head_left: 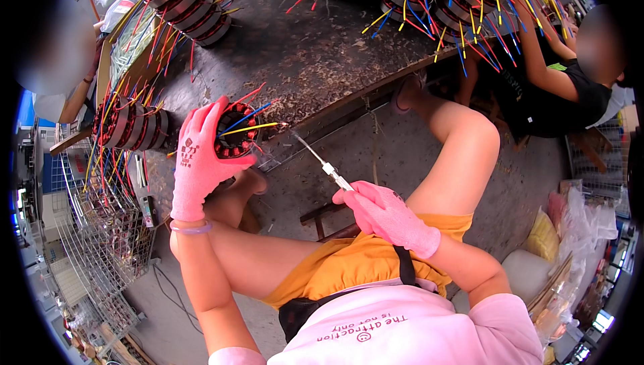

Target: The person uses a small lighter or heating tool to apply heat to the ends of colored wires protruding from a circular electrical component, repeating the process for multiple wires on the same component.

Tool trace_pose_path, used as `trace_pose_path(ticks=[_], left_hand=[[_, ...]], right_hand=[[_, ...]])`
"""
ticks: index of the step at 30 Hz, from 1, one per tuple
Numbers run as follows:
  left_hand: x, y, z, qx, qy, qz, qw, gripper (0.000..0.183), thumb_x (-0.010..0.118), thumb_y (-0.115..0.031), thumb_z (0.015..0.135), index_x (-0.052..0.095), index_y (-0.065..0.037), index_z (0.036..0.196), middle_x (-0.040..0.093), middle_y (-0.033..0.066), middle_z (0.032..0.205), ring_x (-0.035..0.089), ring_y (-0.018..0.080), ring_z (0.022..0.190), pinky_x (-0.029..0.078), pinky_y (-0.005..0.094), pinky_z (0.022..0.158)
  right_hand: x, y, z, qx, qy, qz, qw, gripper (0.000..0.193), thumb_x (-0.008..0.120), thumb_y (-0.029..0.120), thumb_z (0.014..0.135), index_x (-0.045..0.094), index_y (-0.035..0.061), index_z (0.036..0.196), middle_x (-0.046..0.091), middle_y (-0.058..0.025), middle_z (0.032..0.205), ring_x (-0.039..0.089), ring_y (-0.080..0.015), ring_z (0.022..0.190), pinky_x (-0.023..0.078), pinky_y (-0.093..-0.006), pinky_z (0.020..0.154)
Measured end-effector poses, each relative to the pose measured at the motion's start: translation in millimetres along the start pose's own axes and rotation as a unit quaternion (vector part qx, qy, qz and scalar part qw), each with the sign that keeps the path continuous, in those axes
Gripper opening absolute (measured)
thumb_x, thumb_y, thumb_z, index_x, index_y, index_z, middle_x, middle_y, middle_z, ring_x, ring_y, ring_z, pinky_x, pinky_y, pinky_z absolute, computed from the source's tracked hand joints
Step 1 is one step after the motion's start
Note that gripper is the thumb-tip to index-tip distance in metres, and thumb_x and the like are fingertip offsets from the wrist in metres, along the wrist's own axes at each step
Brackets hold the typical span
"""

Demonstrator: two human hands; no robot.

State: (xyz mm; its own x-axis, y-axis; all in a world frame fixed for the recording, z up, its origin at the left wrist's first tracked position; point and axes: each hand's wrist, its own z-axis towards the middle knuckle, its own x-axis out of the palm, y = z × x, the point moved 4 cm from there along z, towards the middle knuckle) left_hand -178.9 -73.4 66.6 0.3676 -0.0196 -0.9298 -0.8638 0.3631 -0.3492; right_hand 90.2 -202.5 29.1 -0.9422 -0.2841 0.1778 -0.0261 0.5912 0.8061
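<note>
My left hand (201, 153), in a pink glove, is wrapped around the side of a motor stator (252, 138) at the near edge of the dark worktable (288, 49). Red, blue and yellow wire leads stick out of the stator. Its yellow lead (258, 127) reaches to the right, past the table edge. My right hand (389, 214), gloved in pink too, is closed on the handle of a slim silver hand tool (327, 167) with a long thin shaft. The tool's tip is close to the end of the yellow lead; whether they touch I cannot tell.
Stacked stators with bristling leads stand at left (131, 127), back left (194, 13) and back right (443, 3). A wire-mesh basket (100, 237) is at my left. One co-worker sits at right in a black shirt (550, 96), another at far left. Plastic bags (580, 224) lie at right.
</note>
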Motion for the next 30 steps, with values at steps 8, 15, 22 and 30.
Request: trace_pose_path(ticks=[8, 15, 22, 30], left_hand=[[2.5, 3.1, -1.3, -0.008, -0.001, 0.021, 1.000, 0.098, 0.089, -0.028, 0.055, 0.049, -0.006, 0.142, 0.055, 0.0177, 0.138, 0.046, 0.0408, 0.132, 0.037, 0.0480, 0.113], [2.2, -0.8, 0.2, 0.009, -0.014, -0.004, 1.000, 0.096, 0.088, -0.026, 0.054, 0.051, -0.004, 0.139, 0.058, 0.0176, 0.132, 0.051, 0.0390, 0.125, 0.040, 0.0472, 0.109], [1.3, -2.1, -0.3, 0.037, -0.033, 0.028, 0.998, 0.089, 0.083, -0.017, 0.056, 0.051, -0.003, 0.138, 0.059, 0.0172, 0.126, 0.056, 0.0369, 0.117, 0.045, 0.0447, 0.103], [1.9, -0.8, -0.7, 0.039, -0.032, 0.017, 0.999, 0.089, 0.083, -0.017, 0.056, 0.051, -0.003, 0.138, 0.058, 0.0173, 0.127, 0.056, 0.0369, 0.118, 0.045, 0.0445, 0.103]], right_hand=[[0.6, 1.8, -0.5, 0.021, -0.005, 0.010, 1.000, 0.028, 0.049, 0.026, 0.104, 0.063, 0.0021, 0.111, 0.045, 0.0026, 0.059, 0.040, -0.0055, 0.050, 0.031, -0.0233, 0.049], [0.3, -1.0, 0.8, 0.008, 0.000, 0.033, 0.999, 0.027, 0.051, 0.025, 0.104, 0.064, 0.0020, 0.110, 0.045, 0.0027, 0.059, 0.039, -0.0054, 0.050, 0.032, -0.0235, 0.049], [-1.2, -3.5, 1.5, 0.006, -0.002, 0.035, 0.999, 0.028, 0.051, 0.025, 0.104, 0.064, 0.0012, 0.109, 0.047, 0.0022, 0.060, 0.041, -0.0056, 0.051, 0.034, -0.0237, 0.050], [-0.1, 0.6, 0.9, 0.010, -0.004, 0.020, 1.000, 0.028, 0.051, 0.026, 0.104, 0.064, 0.0015, 0.109, 0.045, 0.0024, 0.059, 0.040, -0.0058, 0.050, 0.033, -0.0236, 0.050]])
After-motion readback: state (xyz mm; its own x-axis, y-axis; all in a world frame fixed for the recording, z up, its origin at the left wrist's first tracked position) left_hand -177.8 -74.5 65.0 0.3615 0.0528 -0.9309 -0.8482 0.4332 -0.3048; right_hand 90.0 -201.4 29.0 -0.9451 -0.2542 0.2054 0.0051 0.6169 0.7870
